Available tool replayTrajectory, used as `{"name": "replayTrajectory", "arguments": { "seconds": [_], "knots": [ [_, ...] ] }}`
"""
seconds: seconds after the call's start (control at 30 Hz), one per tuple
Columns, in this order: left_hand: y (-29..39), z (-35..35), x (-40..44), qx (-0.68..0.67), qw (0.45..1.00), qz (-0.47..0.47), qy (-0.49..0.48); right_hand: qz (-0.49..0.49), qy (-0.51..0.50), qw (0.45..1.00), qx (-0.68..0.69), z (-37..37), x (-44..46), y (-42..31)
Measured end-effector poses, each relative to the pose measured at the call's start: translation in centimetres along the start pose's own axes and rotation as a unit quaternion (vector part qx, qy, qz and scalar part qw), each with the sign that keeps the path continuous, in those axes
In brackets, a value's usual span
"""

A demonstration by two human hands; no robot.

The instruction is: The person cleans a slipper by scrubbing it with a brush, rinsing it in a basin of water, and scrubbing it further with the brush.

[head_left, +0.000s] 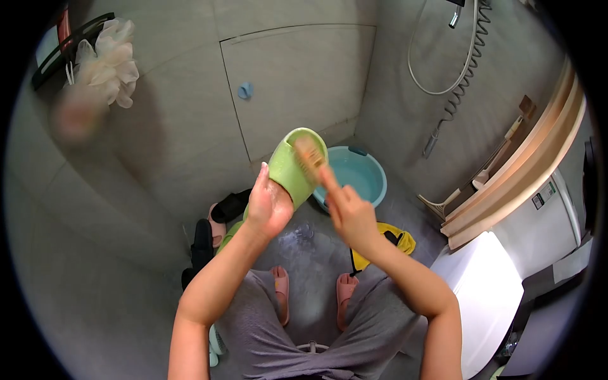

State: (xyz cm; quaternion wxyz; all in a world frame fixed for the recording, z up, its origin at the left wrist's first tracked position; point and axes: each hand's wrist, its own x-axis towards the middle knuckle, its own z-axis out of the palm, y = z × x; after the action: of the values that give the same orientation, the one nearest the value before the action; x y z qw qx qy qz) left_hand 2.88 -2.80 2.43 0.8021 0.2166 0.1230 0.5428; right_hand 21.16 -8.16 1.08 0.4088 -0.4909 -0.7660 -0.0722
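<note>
My left hand (271, 204) is closed on a green slipper (288, 166), with its fingers inside the strap and partly hidden. The slipper is held up in front of me, its toe end pointing away. My right hand (352, 212) grips the handle of a brush (310, 158). The brush head lies against the slipper's upper part and is blurred by motion. Behind the slipper, a light blue basin (361, 176) with water stands on the floor, partly covered by the slipper and my right hand.
Dark slippers (201, 244) and a pink one (217, 229) lie at the left wall. A yellow cloth (398, 237) is on the floor at the right, near the white toilet (481, 297). A hose (468, 69) hangs on the right wall.
</note>
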Motion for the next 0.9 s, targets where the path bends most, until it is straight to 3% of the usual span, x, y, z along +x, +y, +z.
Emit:
{"name": "replayTrajectory", "arguments": {
  "seconds": [0.13,0.23,0.33,0.4,0.47,0.53,0.6,0.63,0.7,0.77,0.9],
  "knots": [
    [0.2,0.1,-0.4,-0.003,0.999,-0.008,-0.049,-0.071,-0.080,0.994,0.032,-0.1,-1.4,-2.7],
    [0.3,0.3,-0.3,0.018,0.999,-0.015,-0.041,-0.002,-0.031,0.999,-0.018,0.0,0.6,-0.6],
    [0.3,1.0,-0.7,0.005,0.999,-0.040,-0.022,0.006,0.018,1.000,-0.003,0.3,0.2,0.4],
    [0.2,1.2,-0.9,0.010,0.999,-0.026,-0.031,-0.004,0.003,1.000,0.017,0.2,-0.8,-1.0],
    [0.1,1.1,-0.9,0.014,0.999,-0.016,-0.037,-0.066,-0.087,0.992,0.055,-0.6,-1.1,-2.1],
    [0.3,0.7,-0.8,0.043,0.996,-0.010,-0.075,-0.054,-0.066,0.995,0.055,-0.1,-0.3,-1.2],
    [0.2,0.7,-0.6,0.036,0.997,-0.002,-0.075,0.007,0.000,1.000,0.008,-0.1,0.8,0.1],
    [0.1,0.7,-0.6,0.037,0.998,-0.010,-0.052,0.038,-0.015,0.999,-0.003,-0.7,1.0,-0.2],
    [0.2,0.7,-0.4,0.038,0.999,-0.015,-0.031,-0.003,-0.013,1.000,0.027,0.1,0.0,-0.6],
    [0.1,0.2,-0.4,0.060,0.994,-0.003,-0.086,-0.071,-0.044,0.994,0.073,0.3,-1.2,-1.9],
    [-0.2,0.5,-0.5,0.061,0.995,-0.015,-0.080,-0.008,-0.033,0.999,0.031,0.1,0.5,-1.1]
  ]
}}
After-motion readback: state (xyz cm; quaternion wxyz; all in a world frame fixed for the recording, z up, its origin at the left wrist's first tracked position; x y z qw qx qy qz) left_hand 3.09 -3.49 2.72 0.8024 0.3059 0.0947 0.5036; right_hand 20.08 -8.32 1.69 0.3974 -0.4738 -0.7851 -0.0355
